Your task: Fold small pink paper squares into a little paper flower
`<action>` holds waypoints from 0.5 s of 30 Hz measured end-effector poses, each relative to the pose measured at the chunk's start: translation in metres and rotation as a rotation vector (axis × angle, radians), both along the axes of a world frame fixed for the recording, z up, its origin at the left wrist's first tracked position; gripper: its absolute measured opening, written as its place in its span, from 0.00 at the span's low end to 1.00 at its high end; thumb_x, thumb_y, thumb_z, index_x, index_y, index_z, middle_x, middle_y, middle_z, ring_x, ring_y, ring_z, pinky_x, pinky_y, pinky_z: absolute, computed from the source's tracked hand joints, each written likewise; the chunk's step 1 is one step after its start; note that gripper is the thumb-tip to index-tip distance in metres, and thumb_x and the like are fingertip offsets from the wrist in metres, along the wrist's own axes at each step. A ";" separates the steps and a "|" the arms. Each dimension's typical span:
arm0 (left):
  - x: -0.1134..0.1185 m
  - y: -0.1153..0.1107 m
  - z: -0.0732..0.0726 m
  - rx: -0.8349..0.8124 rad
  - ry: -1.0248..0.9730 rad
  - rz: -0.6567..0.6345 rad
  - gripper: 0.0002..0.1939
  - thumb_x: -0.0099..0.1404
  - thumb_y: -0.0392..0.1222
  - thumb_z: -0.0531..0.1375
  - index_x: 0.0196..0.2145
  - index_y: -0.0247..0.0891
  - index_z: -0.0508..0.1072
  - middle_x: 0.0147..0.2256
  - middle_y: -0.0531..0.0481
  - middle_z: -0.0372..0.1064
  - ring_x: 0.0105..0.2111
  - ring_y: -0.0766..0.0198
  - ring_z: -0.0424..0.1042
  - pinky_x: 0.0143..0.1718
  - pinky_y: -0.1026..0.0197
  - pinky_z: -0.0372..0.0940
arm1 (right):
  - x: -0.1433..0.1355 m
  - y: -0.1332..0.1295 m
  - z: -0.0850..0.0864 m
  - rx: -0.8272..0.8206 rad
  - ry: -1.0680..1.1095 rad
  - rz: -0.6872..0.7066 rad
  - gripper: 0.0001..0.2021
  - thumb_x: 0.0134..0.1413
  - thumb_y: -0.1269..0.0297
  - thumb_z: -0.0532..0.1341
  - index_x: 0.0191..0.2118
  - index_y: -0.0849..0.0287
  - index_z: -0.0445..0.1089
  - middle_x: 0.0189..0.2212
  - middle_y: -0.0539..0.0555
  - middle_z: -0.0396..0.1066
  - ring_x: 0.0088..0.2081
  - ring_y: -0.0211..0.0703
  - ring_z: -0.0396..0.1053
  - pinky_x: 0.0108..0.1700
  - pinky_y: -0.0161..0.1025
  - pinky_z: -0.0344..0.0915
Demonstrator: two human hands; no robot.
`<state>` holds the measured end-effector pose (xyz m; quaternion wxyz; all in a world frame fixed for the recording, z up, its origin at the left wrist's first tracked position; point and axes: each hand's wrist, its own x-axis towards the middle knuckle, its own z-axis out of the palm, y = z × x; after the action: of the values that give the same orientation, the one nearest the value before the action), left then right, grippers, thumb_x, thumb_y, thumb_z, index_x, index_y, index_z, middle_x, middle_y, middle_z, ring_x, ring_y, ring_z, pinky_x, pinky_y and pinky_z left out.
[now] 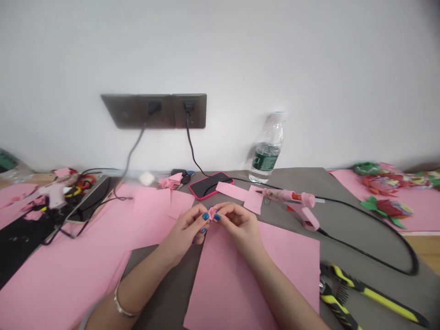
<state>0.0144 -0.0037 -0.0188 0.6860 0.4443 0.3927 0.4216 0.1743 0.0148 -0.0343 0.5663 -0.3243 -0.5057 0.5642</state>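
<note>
Between the fingertips of both hands is a small crumpled pink paper flower. My left hand pinches it from the left, thumb and finger closed. From the right, my right hand pinches it the same way. Most of the flower is hidden behind the thumbs. Under my right forearm lies a large sheet of pink paper. Just beyond the hands are a phone with a red edge and cut pink paper strips.
A pink glue gun lies at the right, its black cord looping outward. Yellow-black pliers are at the front right. A water bottle stands by the wall. Finished paper flowers lie far right; more pink sheets and another phone lie left.
</note>
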 end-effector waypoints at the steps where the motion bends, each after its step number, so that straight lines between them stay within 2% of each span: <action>1: 0.000 0.000 -0.001 -0.021 -0.029 -0.002 0.17 0.67 0.53 0.60 0.30 0.39 0.63 0.23 0.60 0.51 0.20 0.73 0.43 0.20 0.68 0.42 | 0.000 0.000 0.000 -0.003 0.004 0.005 0.06 0.52 0.63 0.70 0.28 0.57 0.75 0.34 0.54 0.78 0.34 0.42 0.75 0.38 0.39 0.72; 5: 0.004 -0.001 -0.002 -0.060 -0.100 0.018 0.18 0.66 0.53 0.62 0.28 0.39 0.61 0.21 0.62 0.47 0.19 0.73 0.40 0.20 0.68 0.40 | 0.000 0.000 0.000 0.004 -0.014 0.006 0.08 0.52 0.61 0.70 0.28 0.57 0.74 0.34 0.55 0.78 0.34 0.43 0.75 0.38 0.40 0.73; 9: 0.005 -0.001 0.001 -0.067 -0.077 0.071 0.15 0.65 0.47 0.61 0.26 0.38 0.62 0.20 0.62 0.46 0.20 0.72 0.40 0.20 0.68 0.41 | -0.001 -0.002 -0.001 0.095 -0.062 -0.033 0.07 0.54 0.60 0.69 0.34 0.56 0.74 0.35 0.55 0.77 0.36 0.43 0.76 0.39 0.39 0.75; 13: 0.002 0.000 0.006 -0.136 -0.013 0.098 0.12 0.63 0.42 0.59 0.25 0.38 0.63 0.21 0.59 0.51 0.20 0.73 0.49 0.20 0.70 0.45 | 0.001 -0.002 -0.001 0.260 -0.212 -0.013 0.03 0.60 0.66 0.64 0.38 0.55 0.76 0.37 0.56 0.77 0.39 0.44 0.76 0.41 0.39 0.75; 15: 0.001 0.001 0.008 -0.154 -0.003 0.107 0.11 0.62 0.42 0.59 0.25 0.37 0.64 0.23 0.57 0.58 0.21 0.73 0.57 0.20 0.70 0.49 | 0.003 -0.001 0.000 0.324 -0.269 -0.008 0.06 0.61 0.70 0.62 0.38 0.54 0.76 0.38 0.56 0.77 0.41 0.45 0.76 0.43 0.40 0.74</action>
<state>0.0150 -0.0029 -0.0107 0.6952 0.3680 0.4462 0.4268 0.1774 0.0135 -0.0341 0.5407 -0.3036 -0.6594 0.4249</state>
